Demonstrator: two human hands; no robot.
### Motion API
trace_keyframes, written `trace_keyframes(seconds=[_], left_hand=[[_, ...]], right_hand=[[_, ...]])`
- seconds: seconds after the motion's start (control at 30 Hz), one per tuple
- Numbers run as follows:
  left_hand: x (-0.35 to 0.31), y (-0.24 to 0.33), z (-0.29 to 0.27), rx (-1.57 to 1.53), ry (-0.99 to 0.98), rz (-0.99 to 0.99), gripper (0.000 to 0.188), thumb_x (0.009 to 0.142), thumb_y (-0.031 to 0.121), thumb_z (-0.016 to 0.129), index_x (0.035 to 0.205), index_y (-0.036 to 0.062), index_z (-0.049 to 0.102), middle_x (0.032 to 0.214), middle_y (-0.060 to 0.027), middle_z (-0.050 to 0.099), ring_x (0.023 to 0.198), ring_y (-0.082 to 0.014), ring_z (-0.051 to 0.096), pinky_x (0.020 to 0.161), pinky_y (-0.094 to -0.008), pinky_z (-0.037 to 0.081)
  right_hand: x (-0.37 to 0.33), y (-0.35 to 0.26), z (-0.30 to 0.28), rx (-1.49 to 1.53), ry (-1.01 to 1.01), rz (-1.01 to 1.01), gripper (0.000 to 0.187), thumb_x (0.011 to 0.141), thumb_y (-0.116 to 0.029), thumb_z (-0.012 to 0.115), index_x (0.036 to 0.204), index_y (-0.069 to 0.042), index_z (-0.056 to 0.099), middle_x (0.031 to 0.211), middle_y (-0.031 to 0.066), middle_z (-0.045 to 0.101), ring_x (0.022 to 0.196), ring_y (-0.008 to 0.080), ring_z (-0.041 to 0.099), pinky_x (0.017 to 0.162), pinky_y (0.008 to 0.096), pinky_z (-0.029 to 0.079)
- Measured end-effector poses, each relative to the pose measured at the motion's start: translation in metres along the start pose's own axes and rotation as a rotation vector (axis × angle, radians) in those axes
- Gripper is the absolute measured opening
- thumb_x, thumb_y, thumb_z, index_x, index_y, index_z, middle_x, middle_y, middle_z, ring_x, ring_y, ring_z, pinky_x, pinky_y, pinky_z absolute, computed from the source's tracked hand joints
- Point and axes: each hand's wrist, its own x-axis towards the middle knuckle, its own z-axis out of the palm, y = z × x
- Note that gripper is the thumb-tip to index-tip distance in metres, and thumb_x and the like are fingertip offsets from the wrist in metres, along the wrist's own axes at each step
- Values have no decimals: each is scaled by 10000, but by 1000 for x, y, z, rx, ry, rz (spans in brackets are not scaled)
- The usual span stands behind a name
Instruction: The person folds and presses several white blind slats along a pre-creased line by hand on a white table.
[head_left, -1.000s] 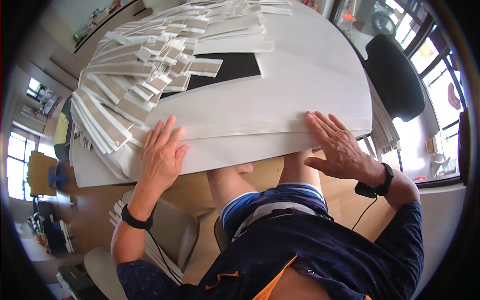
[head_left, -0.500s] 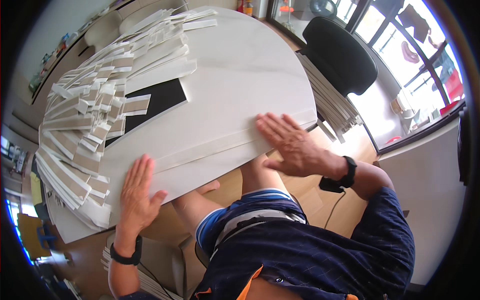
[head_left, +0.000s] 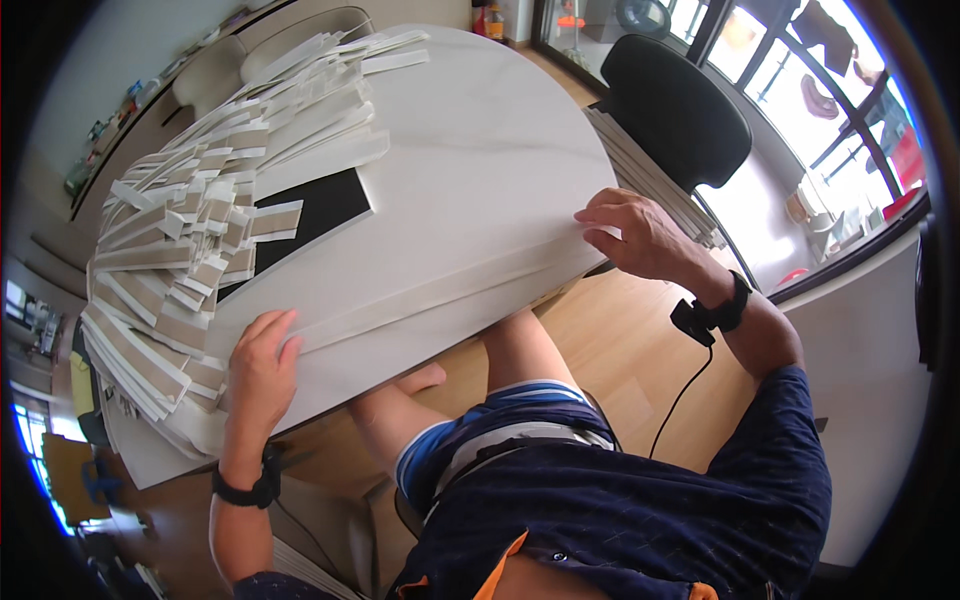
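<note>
A long, pale white strip [head_left: 430, 290] stretches across the near part of the white table [head_left: 480, 120], roughly along its front edge. At its left end is my left hand [head_left: 262, 370], with fingers bent and the thumb close to the index finger, pinching the strip. My right hand [head_left: 650, 235] is closed on the strip's right end near the table's right edge. Both hands wear black wrist bands.
Many white and beige strips [head_left: 200, 220] lie heaped over the table's left side. A black flat panel [head_left: 320, 210] is partly under them. A black chair [head_left: 680, 110] stands at the right, beside a bundle of long strips [head_left: 640, 155].
Both hands have gone from lying flat over the strip to bent fingers at its ends. My right hand moved right and away from me; my left shifted slightly left.
</note>
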Motion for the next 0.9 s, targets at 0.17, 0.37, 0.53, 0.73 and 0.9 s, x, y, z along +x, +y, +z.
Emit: trace_keyframes(seconds=[0.17,0.37,0.53,0.73,0.9], left_hand=[[3,7,-6,-14,-12,8,198,854,-20,755,1052,-20,748,1080,-176,700,996,-380,681,890,-439,553],[6,9,-9,-101,105,26,153,823,-65,751,966,-18,719,966,-156,684,897,-380,679,795,-434,567],[-20,3,-4,125,216,196,155,816,-89,731,945,-4,721,937,-145,700,888,-360,692,782,-439,569],[-27,-1,8,24,201,188,193,812,-107,757,978,-11,731,948,-151,722,877,-357,695,778,-426,564],[-28,-1,2,-18,167,100,185,818,-90,761,981,-4,740,954,-138,720,917,-356,689,790,-427,563]], right_hand=[[14,-5,5,4,-36,-71,189,910,-67,812,1092,-17,795,1004,134,721,984,327,688,854,423,567],[24,-8,-4,29,-4,-95,60,899,-63,780,918,-22,741,955,95,694,942,302,680,797,413,563],[26,4,18,-157,253,-471,122,818,-5,805,888,-37,710,950,68,701,903,272,696,784,396,574],[10,9,35,-98,246,-434,183,809,9,822,960,-36,729,969,75,705,878,265,691,761,390,578],[13,8,32,-38,212,-372,136,851,16,807,959,-31,739,949,90,711,873,277,683,759,391,575]])
